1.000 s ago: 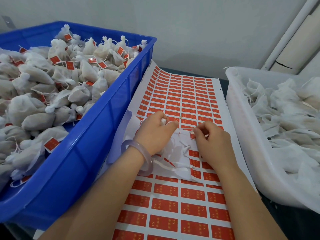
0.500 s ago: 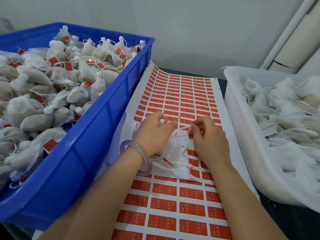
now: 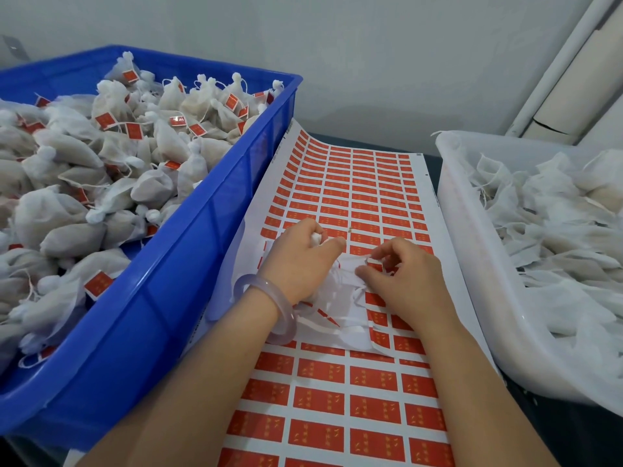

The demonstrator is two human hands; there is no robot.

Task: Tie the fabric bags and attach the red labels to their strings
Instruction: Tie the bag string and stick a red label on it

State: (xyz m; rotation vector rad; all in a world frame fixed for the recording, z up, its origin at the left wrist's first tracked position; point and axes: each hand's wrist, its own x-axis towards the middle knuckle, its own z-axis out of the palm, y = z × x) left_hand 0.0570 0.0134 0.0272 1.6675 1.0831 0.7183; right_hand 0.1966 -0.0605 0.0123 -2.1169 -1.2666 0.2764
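Observation:
A sheet of red labels [image 3: 354, 183] lies between two bins. My left hand [image 3: 300, 261] rests on the sheet with its fingers curled round the white neck of a fabric bag [image 3: 316, 238]. Most of that bag is hidden under the hand. My right hand [image 3: 404, 281] is just to the right, pinching a red label [image 3: 373, 261] between thumb and fingertips. A patch of peeled white backing [image 3: 344, 298] with loose strips lies under and between both hands.
A blue crate [image 3: 188, 284] on the left is heaped with tied white bags carrying red labels. A white bin [image 3: 478, 291] on the right holds untied white bags. A grey wall stands behind, with a pale pipe at the upper right.
My right hand has shifted slightly left and its fingers have closed on a red label at the peeled edge. My left hand has barely moved.

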